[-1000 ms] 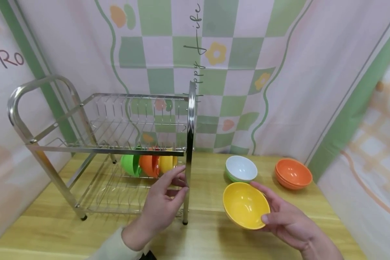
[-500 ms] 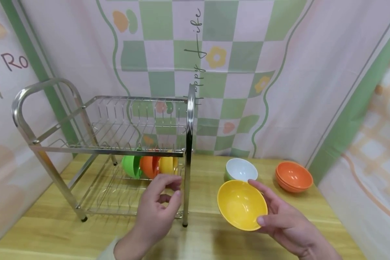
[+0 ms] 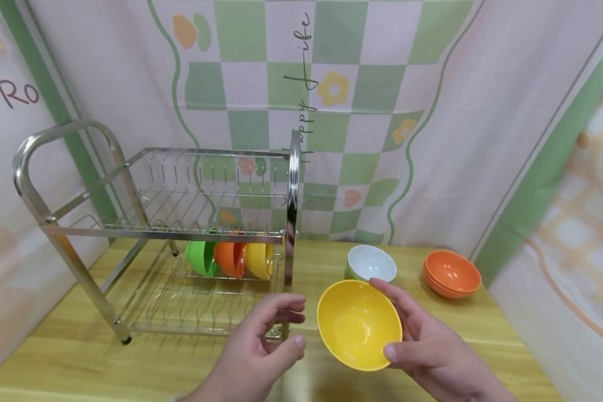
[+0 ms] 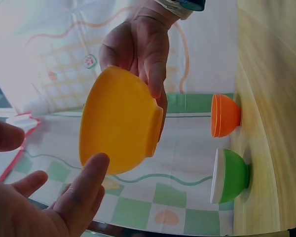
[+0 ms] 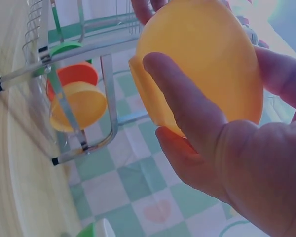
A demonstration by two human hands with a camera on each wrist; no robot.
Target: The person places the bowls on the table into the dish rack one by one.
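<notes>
My right hand [image 3: 432, 349] grips a yellow bowl [image 3: 358, 324] by its right edge, thumb at the rim and fingers beneath. The bowl hangs above the table, its inside tipped towards the head camera. My left hand [image 3: 261, 346] is just left of it, fingers loosely bent and apart, holding nothing. From the left wrist, a left fingertip overlaps the bowl's side [image 4: 118, 123], but the head view shows a gap. On the lower tier of a metal dish rack [image 3: 290, 223] stand a green bowl [image 3: 200, 258], an orange bowl [image 3: 228, 259] and another yellow bowl [image 3: 258, 261], all on edge.
A green bowl with a white inside [image 3: 372, 262] stands behind the held bowl. Stacked orange bowls [image 3: 451, 273] are at the back right of the wooden table [image 3: 507, 346]. A patterned curtain [image 3: 352, 128] hangs behind; the rack takes up the left side.
My right hand has carried the yellow bowl leftward. My left hand drew back from the rack's right post, then moved right towards the bowl, its fingers spreading.
</notes>
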